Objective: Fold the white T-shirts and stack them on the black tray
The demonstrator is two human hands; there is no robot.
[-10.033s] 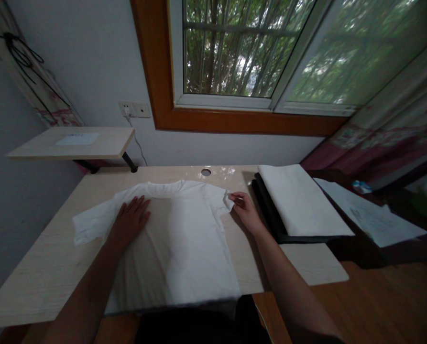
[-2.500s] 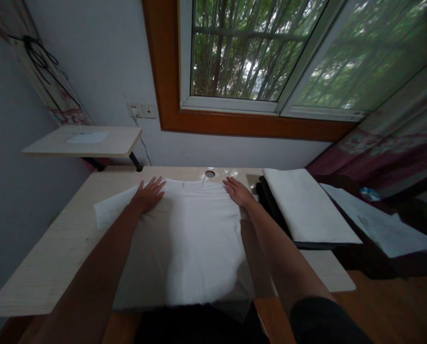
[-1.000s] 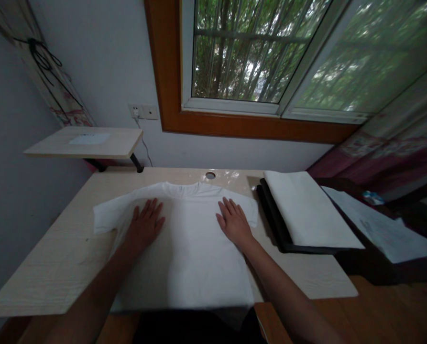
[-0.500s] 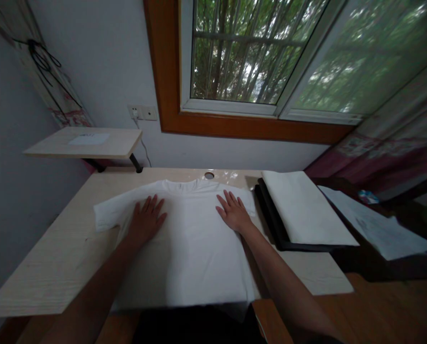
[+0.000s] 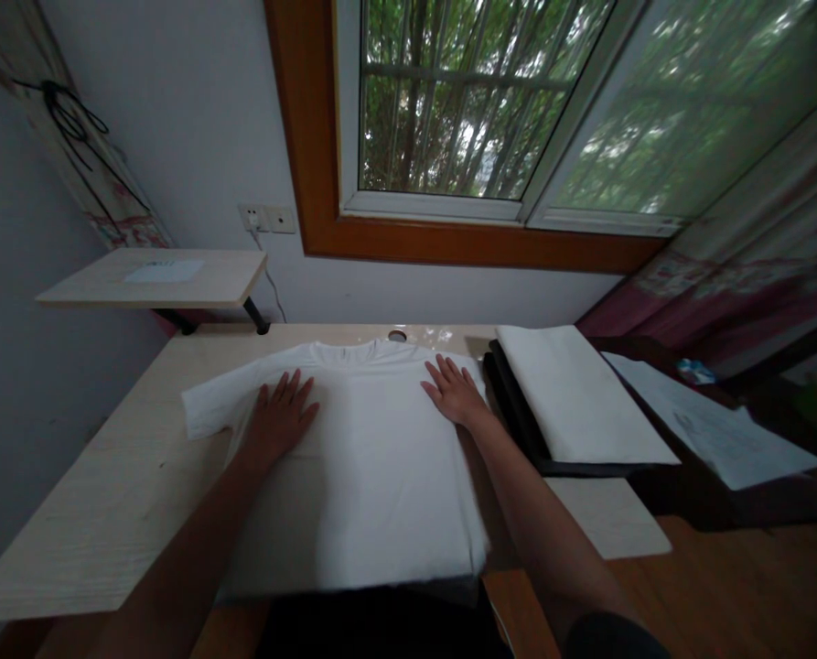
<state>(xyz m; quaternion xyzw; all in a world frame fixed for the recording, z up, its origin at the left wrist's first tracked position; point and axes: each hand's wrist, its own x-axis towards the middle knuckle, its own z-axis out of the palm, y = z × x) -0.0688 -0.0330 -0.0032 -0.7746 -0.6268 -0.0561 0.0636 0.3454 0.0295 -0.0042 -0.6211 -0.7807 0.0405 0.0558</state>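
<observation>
A white T-shirt (image 5: 373,458) lies spread on the light wooden desk (image 5: 120,476), its collar toward the window and its hem at the near edge. My left hand (image 5: 284,421) rests flat on the shirt's left chest, fingers apart. On the opposite side, my right hand (image 5: 455,394) lies palm down near the right shoulder, fingers spread. Neither hand grips the fabric. The left sleeve stretches out over the desk, while my right hand and forearm partly cover the right side of the shirt.
Right of the shirt, white sheets (image 5: 579,394) lie on a black folder-like stack (image 5: 518,412). A raised shelf (image 5: 222,284) stands at the back left, holding a paper (image 5: 165,271). Behind the desk are a wall socket (image 5: 267,219) and a window. Another paper (image 5: 710,421) lies farther right.
My right hand has slid slightly right and outward across the shirt toward the sleeve. My left hand stays about where it was. The view has shifted a little.
</observation>
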